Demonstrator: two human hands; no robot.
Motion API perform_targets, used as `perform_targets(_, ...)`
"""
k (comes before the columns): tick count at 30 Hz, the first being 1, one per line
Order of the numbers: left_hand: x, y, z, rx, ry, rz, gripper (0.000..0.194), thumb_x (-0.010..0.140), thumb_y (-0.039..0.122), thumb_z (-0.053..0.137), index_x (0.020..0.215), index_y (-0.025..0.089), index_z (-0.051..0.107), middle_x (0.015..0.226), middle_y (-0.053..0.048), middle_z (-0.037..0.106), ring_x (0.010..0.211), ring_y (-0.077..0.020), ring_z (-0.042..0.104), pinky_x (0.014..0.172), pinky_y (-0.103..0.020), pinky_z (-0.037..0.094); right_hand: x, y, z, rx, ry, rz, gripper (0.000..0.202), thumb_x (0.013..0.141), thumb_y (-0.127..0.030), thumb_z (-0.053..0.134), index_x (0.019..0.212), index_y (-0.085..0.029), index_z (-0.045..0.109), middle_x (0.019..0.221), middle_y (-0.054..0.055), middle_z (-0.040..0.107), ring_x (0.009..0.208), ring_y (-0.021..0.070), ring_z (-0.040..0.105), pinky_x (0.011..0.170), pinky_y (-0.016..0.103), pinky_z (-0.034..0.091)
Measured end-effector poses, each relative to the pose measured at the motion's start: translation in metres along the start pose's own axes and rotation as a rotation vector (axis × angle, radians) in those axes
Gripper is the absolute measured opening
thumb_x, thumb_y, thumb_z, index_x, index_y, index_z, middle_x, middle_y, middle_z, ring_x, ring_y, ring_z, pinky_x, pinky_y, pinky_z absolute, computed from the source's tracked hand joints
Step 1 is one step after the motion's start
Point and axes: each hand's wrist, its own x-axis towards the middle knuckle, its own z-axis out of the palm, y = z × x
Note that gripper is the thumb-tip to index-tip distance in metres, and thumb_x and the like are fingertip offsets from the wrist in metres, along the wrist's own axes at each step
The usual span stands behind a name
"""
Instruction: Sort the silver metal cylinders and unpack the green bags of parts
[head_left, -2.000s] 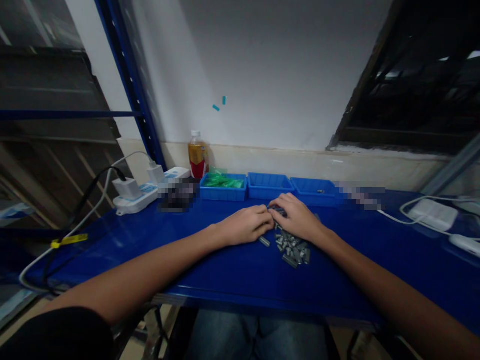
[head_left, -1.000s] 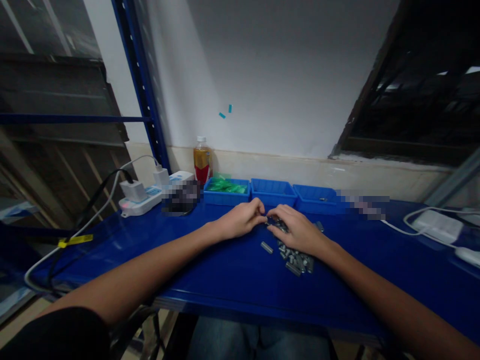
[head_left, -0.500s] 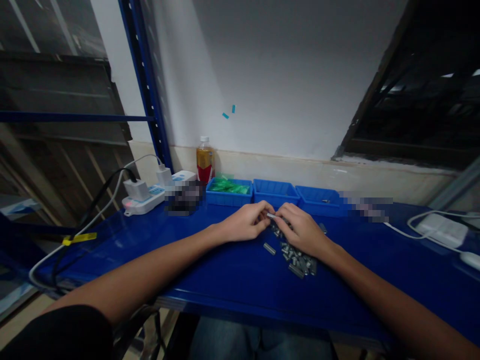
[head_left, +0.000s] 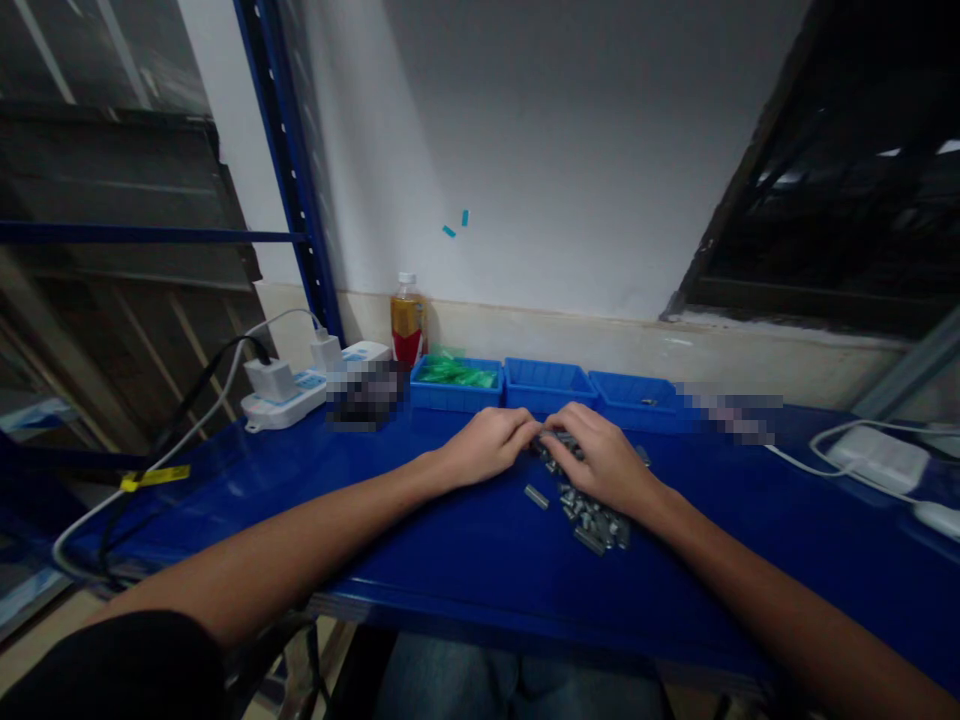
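Note:
My left hand (head_left: 489, 446) has its thumb pressed against its curled fingers, and whatever it pinches is hidden. My right hand (head_left: 596, 455) arches over a pile of small metal pieces (head_left: 598, 520), its fingers bent and their tips meeting the left fingertips. What lies between the fingertips cannot be made out. Short grey cylinders and smaller bits make up the pile, part of it covered by the right hand. One ribbed metal cylinder (head_left: 536, 496) lies apart, just left of the pile.
Behind the hands stand a blue bin with green plastic pieces (head_left: 457, 375), a middle blue bin (head_left: 547, 385) and a right blue bin (head_left: 634, 400). A drink bottle (head_left: 408, 322), a power strip (head_left: 281, 405) and a white adapter (head_left: 879, 458) with cables sit on the blue table (head_left: 450, 560).
The bright metal piece seen between my fingertips before is now hidden. My left thumb and fingers have closed together. Both hands stay nearly in place; the view has shifted slightly.

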Motion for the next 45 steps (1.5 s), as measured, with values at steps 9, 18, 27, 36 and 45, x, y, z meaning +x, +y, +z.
perform_targets(9,-0.004,0.002,0.003,-0.028,0.079,0.099,0.018,0.090,0.029,0.047,0.101,0.016,0.052,0.082,-0.002,0.061,0.074,-0.0134,0.056,0.068,-0.024,0.043,0.001,0.003,0.002,-0.031,-0.005,0.015,0.021,0.095,-0.021,0.036,0.082,-0.017,0.052,0.078,0.007,0.056,0.077,0.0196,0.054,0.071,0.032,0.042)
perform_targets(18,-0.001,0.001,0.001,0.052,0.111,0.026,0.030,0.096,0.032,0.034,0.080,0.016,0.053,0.077,-0.002,0.061,0.072,-0.0134,0.056,0.066,-0.024,0.040,0.000,-0.001,0.000,-0.014,0.040,0.009,0.016,0.090,-0.027,0.050,0.102,-0.017,0.052,0.089,0.008,0.057,0.084,0.0215,0.055,0.074,0.034,0.044)
perform_targets(27,-0.001,-0.004,0.004,0.175,0.015,0.052,0.028,0.095,0.032,0.034,0.090,0.016,0.057,0.086,-0.005,0.063,0.081,-0.0160,0.058,0.073,-0.027,0.043,0.000,0.006,0.001,-0.101,0.040,0.031,0.012,0.090,-0.023,0.046,0.087,-0.017,0.055,0.084,0.008,0.058,0.082,0.0209,0.054,0.074,0.033,0.043)
perform_targets(36,-0.004,-0.018,0.014,0.283,-0.110,0.115,0.024,0.090,0.026,0.047,0.111,0.020,0.057,0.105,-0.007,0.057,0.101,-0.0196,0.053,0.091,-0.032,0.043,-0.001,0.056,0.000,-0.305,0.220,0.231,0.016,0.088,-0.031,0.052,0.086,-0.017,0.059,0.082,0.007,0.058,0.082,0.0225,0.053,0.076,0.033,0.042)
perform_targets(45,-0.001,-0.018,0.018,0.208,-0.107,0.082,0.012,0.088,0.020,0.048,0.098,0.019,0.055,0.094,-0.005,0.056,0.091,-0.0177,0.053,0.083,-0.028,0.044,-0.002,0.090,0.014,-0.438,0.214,0.328,0.025,0.089,-0.037,0.049,0.089,-0.017,0.064,0.086,0.009,0.060,0.083,0.0243,0.052,0.072,0.034,0.041)
